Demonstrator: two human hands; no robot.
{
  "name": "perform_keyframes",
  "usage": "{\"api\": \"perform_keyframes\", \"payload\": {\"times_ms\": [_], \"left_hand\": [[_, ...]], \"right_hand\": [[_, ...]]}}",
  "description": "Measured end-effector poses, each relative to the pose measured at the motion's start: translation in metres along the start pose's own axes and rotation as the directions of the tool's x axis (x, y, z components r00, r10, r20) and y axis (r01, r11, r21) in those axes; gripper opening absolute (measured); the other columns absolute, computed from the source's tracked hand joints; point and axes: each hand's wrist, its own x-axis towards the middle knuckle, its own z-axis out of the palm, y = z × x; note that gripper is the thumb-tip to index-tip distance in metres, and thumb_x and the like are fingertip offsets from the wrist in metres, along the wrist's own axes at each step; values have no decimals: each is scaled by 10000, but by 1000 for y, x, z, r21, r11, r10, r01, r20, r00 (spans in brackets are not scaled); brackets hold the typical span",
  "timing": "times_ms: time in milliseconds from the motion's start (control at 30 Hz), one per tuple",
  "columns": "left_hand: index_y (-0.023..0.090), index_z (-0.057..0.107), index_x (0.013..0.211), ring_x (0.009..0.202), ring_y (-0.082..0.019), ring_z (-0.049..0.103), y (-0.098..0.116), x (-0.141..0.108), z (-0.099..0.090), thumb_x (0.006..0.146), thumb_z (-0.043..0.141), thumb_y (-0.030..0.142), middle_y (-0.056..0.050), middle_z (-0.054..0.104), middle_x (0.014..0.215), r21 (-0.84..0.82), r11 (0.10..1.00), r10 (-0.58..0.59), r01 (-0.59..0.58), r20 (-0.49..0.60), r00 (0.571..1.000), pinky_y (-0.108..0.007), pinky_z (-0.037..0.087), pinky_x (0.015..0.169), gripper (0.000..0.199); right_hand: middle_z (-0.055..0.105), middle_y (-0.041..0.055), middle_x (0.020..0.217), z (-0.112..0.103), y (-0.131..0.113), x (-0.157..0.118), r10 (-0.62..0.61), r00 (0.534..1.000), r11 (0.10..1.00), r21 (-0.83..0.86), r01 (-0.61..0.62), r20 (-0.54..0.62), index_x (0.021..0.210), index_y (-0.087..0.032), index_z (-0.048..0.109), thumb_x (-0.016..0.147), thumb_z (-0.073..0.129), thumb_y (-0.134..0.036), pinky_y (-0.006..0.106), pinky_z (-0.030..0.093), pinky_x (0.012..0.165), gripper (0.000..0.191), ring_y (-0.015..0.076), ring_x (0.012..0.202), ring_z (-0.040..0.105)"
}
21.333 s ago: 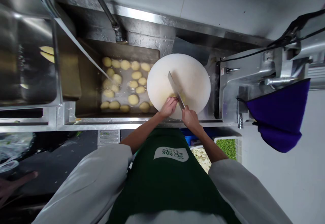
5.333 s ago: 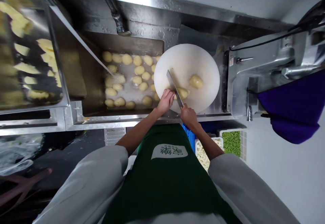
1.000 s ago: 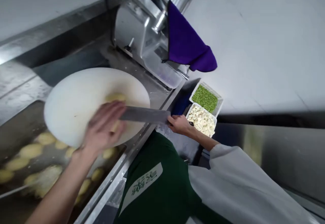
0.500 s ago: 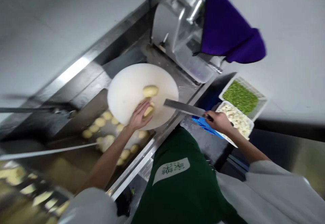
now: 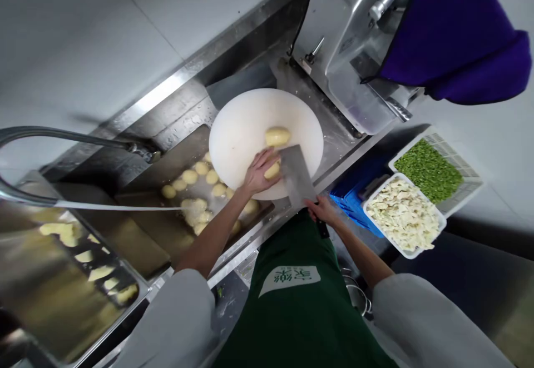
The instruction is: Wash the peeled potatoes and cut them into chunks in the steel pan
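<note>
My left hand [image 5: 257, 174] grips a peeled potato [image 5: 272, 170] on the round white cutting board [image 5: 237, 134], fingers on its far side and thumb on the near side. In my right hand [image 5: 323, 211] is the handle of a cleaver [image 5: 297, 176]. Its broad blade reaches over the board's near right edge, close beside the held potato; whether it touches cannot be told. A second peeled potato [image 5: 277, 136] lies on the board just beyond my fingers.
Left of the board, water from a hose tap [image 5: 25, 132] runs onto several peeled potatoes [image 5: 189, 177] in a sink. A metal slicer [image 5: 334, 40] with a purple cloth [image 5: 450, 40] stands behind. To the right are tubs of chopped greens [image 5: 429, 170] and pale pieces [image 5: 403, 212].
My right hand has brought the cleaver in from the right, up to the held potato. My left hand keeps its hold. The whole view has shifted, showing more of the left sink.
</note>
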Motion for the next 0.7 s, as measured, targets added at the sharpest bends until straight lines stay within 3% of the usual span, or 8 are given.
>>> {"api": "perform_keyframes", "payload": {"times_ms": [133, 233, 333, 433, 500, 567, 633, 700], "left_hand": [[192, 597, 1323, 1430, -301, 442, 8, 0, 18, 901, 651, 454, -166, 471, 1518, -63, 997, -58, 50, -129, 990, -532, 412, 1172, 500], [177, 579, 1309, 1388, -288, 485, 18, -8, 14, 937, 603, 435, -177, 489, 1484, -110, 985, -160, 135, -267, 950, -506, 449, 1146, 453], [175, 557, 1306, 1358, -291, 510, 29, -31, -20, 956, 572, 451, -186, 507, 1445, -89, 974, -228, 210, -420, 878, -503, 463, 1126, 445], [184, 562, 1284, 1345, -299, 517, 31, -76, -83, 957, 562, 477, -181, 517, 1432, -7, 933, -293, 359, -592, 751, -505, 457, 1122, 439], [189, 581, 1254, 1342, -301, 518, 26, -121, -133, 943, 580, 494, -159, 540, 1412, 15, 879, -322, 477, -720, 614, -496, 444, 1132, 436], [188, 594, 1223, 1319, -286, 537, 14, -176, -181, 919, 612, 509, -129, 578, 1367, -28, 805, -327, 593, -854, 404, -463, 442, 1135, 442], [182, 592, 1196, 1249, -251, 585, -4, -235, -219, 901, 633, 514, -99, 622, 1290, -172, 717, -328, 675, -938, 109, -406, 473, 1099, 447], [171, 575, 1155, 1092, -191, 650, -27, -286, -242, 927, 594, 499, -63, 666, 1143, -424, 629, -386, 651, -898, -211, -335, 534, 983, 400]], "right_hand": [[467, -63, 401, 52, -27, 8, -28, 999, 990, -140, 31, 26, 662, -250, 421, 889, 525, -539, 224, 381, 404, 382, 112, 354, 462], [477, -65, 401, 69, -45, 1, -56, 998, 971, -233, 55, 5, 709, -248, 443, 907, 511, -456, 235, 379, 410, 295, 129, 354, 472], [476, -72, 416, 81, -68, -9, -109, 989, 924, -358, 136, 96, 761, -240, 486, 893, 510, -407, 239, 374, 415, 214, 141, 372, 489], [500, -67, 465, 118, -105, -6, -229, 936, 823, -461, 334, 268, 775, -234, 499, 883, 519, -375, 235, 391, 462, 178, 136, 427, 509], [512, -59, 488, 166, -133, -1, -271, 862, 749, -469, 469, 429, 756, -230, 489, 886, 532, -354, 224, 385, 488, 185, 125, 454, 512], [509, -62, 487, 226, -159, 1, -223, 778, 708, -451, 544, 588, 762, -224, 485, 900, 537, -339, 210, 351, 478, 187, 111, 439, 500], [503, -68, 480, 280, -179, -2, -148, 699, 677, -443, 587, 700, 785, -218, 492, 912, 538, -321, 201, 317, 466, 169, 100, 419, 488], [504, -62, 488, 313, -190, -6, -129, 655, 621, -454, 639, 745, 785, -212, 500, 915, 541, -300, 199, 304, 477, 163, 98, 437, 492]]}}
